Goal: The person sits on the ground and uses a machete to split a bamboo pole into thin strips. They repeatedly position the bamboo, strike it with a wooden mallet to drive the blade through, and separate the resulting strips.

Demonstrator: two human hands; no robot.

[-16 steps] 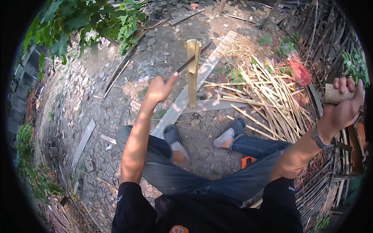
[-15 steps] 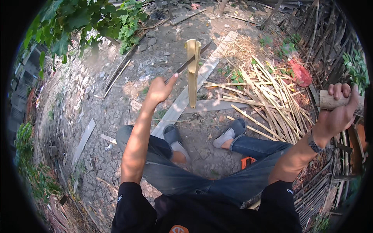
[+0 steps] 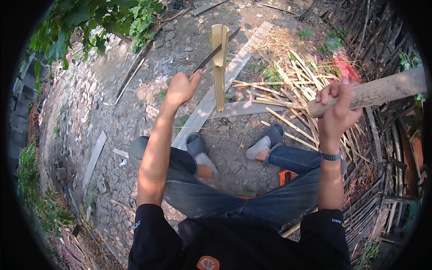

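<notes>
Bamboo: pale yellow split length, trough-shaped, ragged ridge across it partway down, lower part narrower. Upright, ahead of my feet, left of the strips. Can't tell if its lower end touches the ground.

Knife: dark blade, crosses the upper bamboo aslant, tip showing past the right side. Can't tell how deep it bites. My left hand is closed in a fist around the handle, which is mostly hidden. My right hand has fingers and thumb wrapped around a log near its left end; the other end reaches the right rim.

Vs half a second ago: right hand and log have swung in from the right rim and are now over the strips. Knife and bamboo keep the same pose. Everything sits a bit higher in view, ground included, so I read that as head tilt.

Room: log end and bamboo are well apart. Plank runs aslant behind the bamboo. Strips fill the right, stick fence beyond them. Leaves hang upper left. Cracked dirt spreads left of my left forearm. Shoes stand apart, dirt between them; orange object just beside my right leg.
</notes>
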